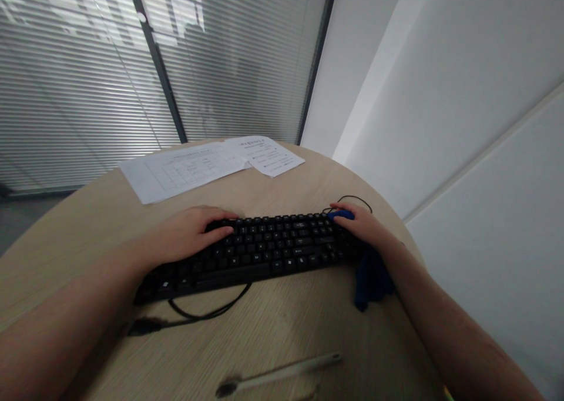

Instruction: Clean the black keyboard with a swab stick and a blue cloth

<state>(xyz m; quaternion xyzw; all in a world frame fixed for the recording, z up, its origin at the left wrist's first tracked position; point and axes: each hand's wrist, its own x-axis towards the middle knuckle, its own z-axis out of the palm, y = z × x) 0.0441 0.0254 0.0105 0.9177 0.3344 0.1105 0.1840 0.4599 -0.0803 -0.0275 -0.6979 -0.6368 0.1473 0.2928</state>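
A black keyboard [268, 251] lies across the middle of a round wooden table [308, 336]. My left hand [194, 231] rests on the keyboard's left end, fingers curled over the far edge, gripping it. My right hand [362, 224] lies on the keyboard's right end, closed on a blue cloth [341, 214] pressed against the keys. More of the blue cloth [370, 280] hangs under my right wrist onto the table. The keyboard's black cable [207, 314] loops on the table in front, ending in a plug [143, 327].
Two printed paper sheets [189, 169] [271, 154] lie at the table's far side. A slim brush with a pale handle [282, 374] lies near the front edge. Glass walls with blinds stand behind; a white wall runs along the right.
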